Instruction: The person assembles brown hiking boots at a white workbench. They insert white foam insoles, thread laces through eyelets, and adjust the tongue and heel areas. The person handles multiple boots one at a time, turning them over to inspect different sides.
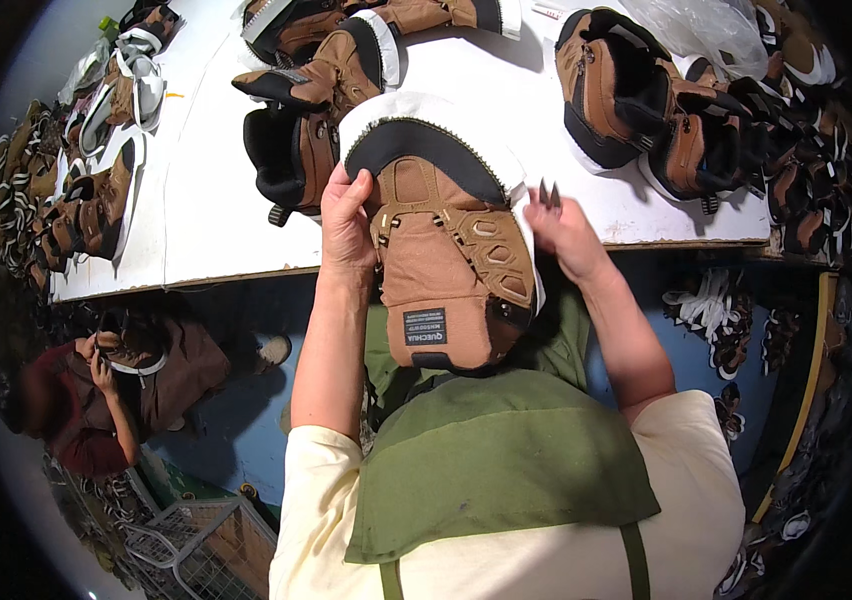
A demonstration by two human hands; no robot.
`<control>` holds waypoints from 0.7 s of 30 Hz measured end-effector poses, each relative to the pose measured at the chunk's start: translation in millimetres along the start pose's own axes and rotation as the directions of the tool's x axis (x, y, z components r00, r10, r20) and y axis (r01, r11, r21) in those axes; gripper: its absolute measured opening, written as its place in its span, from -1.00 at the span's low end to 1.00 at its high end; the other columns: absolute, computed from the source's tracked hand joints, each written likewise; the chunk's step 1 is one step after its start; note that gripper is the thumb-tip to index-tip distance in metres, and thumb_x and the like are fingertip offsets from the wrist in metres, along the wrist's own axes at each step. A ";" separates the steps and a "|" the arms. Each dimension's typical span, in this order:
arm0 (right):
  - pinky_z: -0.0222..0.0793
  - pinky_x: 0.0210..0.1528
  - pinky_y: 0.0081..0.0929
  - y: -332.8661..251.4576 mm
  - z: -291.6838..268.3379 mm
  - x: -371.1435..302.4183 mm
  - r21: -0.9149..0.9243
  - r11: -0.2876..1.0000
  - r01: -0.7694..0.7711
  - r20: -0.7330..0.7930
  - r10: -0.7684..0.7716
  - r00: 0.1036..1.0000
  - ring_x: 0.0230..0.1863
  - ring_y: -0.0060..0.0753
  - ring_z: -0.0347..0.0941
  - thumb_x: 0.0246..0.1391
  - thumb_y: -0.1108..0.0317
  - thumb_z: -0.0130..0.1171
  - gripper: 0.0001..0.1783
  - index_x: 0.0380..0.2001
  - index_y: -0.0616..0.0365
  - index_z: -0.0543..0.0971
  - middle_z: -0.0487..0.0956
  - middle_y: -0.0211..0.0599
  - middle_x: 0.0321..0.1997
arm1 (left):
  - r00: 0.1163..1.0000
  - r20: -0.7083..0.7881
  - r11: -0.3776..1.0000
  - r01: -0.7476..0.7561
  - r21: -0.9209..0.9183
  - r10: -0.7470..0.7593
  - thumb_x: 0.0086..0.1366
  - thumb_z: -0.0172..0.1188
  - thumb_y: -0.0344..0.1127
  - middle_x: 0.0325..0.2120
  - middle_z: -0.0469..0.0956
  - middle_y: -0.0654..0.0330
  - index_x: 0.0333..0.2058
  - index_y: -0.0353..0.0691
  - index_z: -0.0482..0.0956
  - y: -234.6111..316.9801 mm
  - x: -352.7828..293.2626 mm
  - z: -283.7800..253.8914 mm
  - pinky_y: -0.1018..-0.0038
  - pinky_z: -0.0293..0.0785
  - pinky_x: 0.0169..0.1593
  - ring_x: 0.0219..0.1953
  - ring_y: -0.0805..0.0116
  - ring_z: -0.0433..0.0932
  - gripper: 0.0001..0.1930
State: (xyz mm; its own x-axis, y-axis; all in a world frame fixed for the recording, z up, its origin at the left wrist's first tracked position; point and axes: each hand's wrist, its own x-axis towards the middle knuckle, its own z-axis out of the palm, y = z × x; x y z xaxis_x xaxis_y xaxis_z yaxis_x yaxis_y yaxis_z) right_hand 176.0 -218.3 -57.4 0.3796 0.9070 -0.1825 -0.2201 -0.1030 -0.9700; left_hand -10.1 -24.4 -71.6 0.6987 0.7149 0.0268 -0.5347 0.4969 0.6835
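A brown shoe upper point(433, 262) with a black toe band and a white lining edge hangs before me, over the table's front edge. My left hand point(348, 222) grips its left side, thumb on the front face near the black band. On the other side, my right hand point(564, 235) is closed around small thread snips point(549, 194), whose two pointed blades stick up past the fingers. That hand is beside the white lining edge; whether it also pinches the edge is hidden. A dark label sits low on the upper.
More brown uppers point(341, 70) lie behind it on the white table point(208, 190). A pair of brown and black uppers point(626, 95) lies at the right, near clear plastic point(701, 30). Shoe piles flank both sides. At the lower left another person point(96, 400) handles a shoe near a wire cart point(206, 545).
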 end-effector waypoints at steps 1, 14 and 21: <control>0.14 -0.45 -0.71 14.6 -7.8 -5.1 -0.062 0.998 -0.019 0.047 0.021 0.999 -0.50 -0.76 0.21 0.06 0.05 0.29 -0.61 -0.33 0.20 0.58 0.37 -0.66 -0.52 | 1.000 0.031 1.000 0.004 -0.029 -0.004 0.25 0.22 -0.36 -0.14 0.59 0.15 0.00 -0.32 0.45 -0.2 0.8 -0.8 0.45 0.51 -0.02 -0.12 0.38 0.58 -0.63; 0.30 -0.15 -0.68 -14.6 29.7 -46.5 0.209 0.966 0.151 -0.120 -0.128 0.984 -0.28 -0.73 0.38 0.16 0.41 0.15 -0.80 -0.21 0.31 0.58 0.56 -0.51 -0.28 | 0.999 0.018 0.990 0.048 0.135 -0.051 0.31 0.20 -0.25 -0.07 0.53 0.19 0.08 -0.29 0.38 -13.1 16.7 8.6 0.51 0.46 0.00 -0.06 0.45 0.51 -0.57; 0.20 -0.24 -0.73 -19.0 31.2 -45.5 0.163 0.966 0.198 -0.215 -0.161 0.963 -0.35 -0.78 0.26 0.18 0.39 0.13 -0.81 -0.22 0.30 0.56 0.47 -0.59 -0.33 | 0.951 -0.074 0.498 -0.089 0.863 0.300 0.20 0.28 -0.34 -0.34 0.52 0.22 -0.18 -0.38 0.54 30.1 -16.4 57.4 0.56 0.44 -0.18 -0.27 0.49 0.50 -0.73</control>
State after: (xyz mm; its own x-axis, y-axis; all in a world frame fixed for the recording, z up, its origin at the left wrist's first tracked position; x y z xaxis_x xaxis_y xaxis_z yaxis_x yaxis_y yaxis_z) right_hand 134.8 -244.9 -25.6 0.5939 0.8027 -0.0537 -0.2843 0.1469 -0.9474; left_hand -10.4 -49.3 -9.6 0.4691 0.8654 0.1761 0.0817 -0.2411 0.9671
